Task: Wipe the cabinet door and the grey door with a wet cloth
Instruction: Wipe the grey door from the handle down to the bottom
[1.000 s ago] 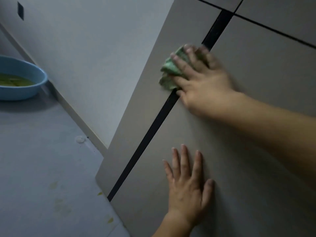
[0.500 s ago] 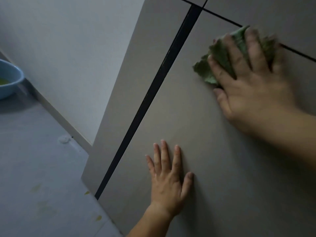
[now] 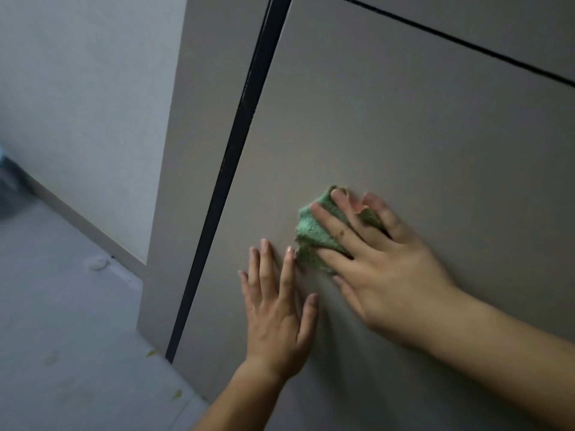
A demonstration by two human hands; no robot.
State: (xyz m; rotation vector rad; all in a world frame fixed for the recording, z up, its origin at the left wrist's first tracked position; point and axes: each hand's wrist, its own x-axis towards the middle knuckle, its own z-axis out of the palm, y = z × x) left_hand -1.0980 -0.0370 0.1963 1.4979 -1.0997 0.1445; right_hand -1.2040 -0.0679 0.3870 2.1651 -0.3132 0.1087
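In the head view, the right hand (image 3: 389,275) is pressing the green cloth (image 3: 314,237) against the cabinet door (image 3: 420,119), to the right of the black seam (image 3: 236,144). Its fingers are lying spread and fairly straight over the cloth rather than curling round it, likely to spread the wiping pressure. The left hand (image 3: 277,309), between seam and cloth, is resting flat and holding nothing, probably bracing the panel. No writing is showing.

Both hands lie on the cabinet door (image 3: 404,119): the left hand (image 3: 277,309) flat, the right hand (image 3: 385,275) just beside it, higher, with the cloth (image 3: 314,237) under its fingers. Left of the hands a gap (image 3: 230,157), a panel (image 3: 193,150), then wall (image 3: 87,104) and floor (image 3: 62,337).
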